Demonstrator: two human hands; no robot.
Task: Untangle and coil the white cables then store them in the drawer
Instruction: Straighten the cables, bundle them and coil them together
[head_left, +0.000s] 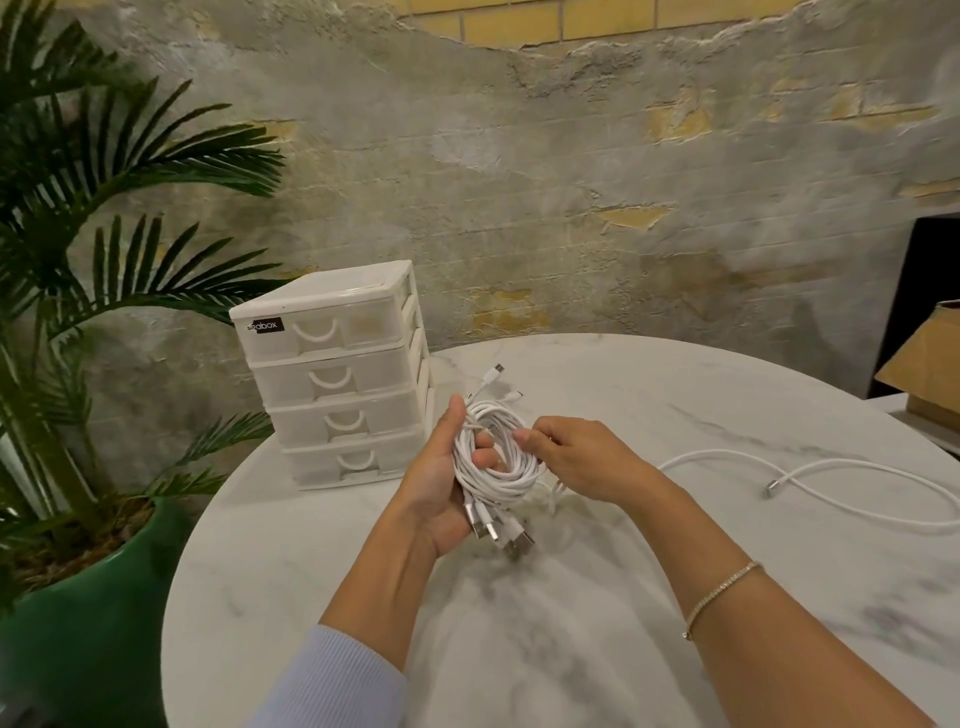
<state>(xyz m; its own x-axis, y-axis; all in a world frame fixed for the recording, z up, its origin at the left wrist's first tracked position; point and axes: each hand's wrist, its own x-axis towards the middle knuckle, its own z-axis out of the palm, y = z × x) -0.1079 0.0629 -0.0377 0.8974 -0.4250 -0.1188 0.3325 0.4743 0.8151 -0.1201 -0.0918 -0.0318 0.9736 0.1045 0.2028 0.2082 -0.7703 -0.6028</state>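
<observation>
A coil of white cables (506, 457) is held above the round marble table (597, 623). My left hand (441, 488) grips the coil's left side, thumb up, with several USB plugs hanging below the palm. On the coil's right side my right hand (576, 460) pinches a strand with its fingertips. Another white cable (831, 486) lies loose on the table at the right, one plug end pointing left. The white drawer unit (337, 379) stands at the table's back left with all its drawers shut.
A palm plant in a green pot (98, 597) stands left of the table. A cardboard box (930, 364) sits at the far right beyond the table edge. A rough plastered brick wall is behind.
</observation>
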